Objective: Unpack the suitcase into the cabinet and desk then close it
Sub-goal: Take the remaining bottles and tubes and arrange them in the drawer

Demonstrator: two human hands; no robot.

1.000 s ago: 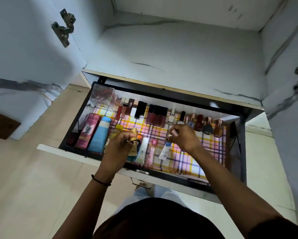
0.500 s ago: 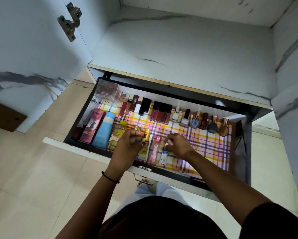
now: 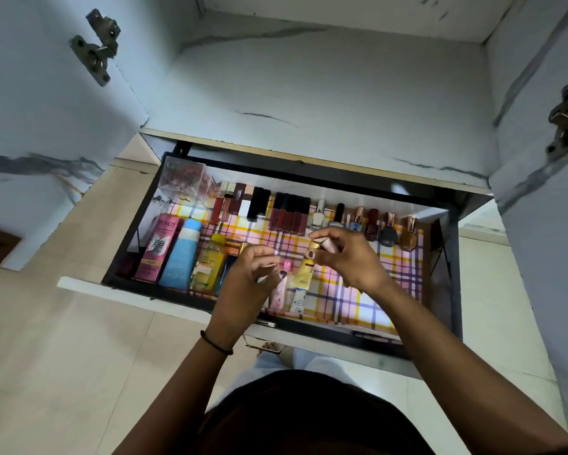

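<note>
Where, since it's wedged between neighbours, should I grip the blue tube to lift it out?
Probably at its white cap, coming from above. The blue tube lies flat with the cap toward the drawer back. The pink Pond's box and yellow bottle flank its long sides closely, while the liner beyond the cap is bare.

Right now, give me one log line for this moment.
drawer: open | right hand: pinches small pink tube | left hand: fingers curled over lying tubes, grip unclear
</note>
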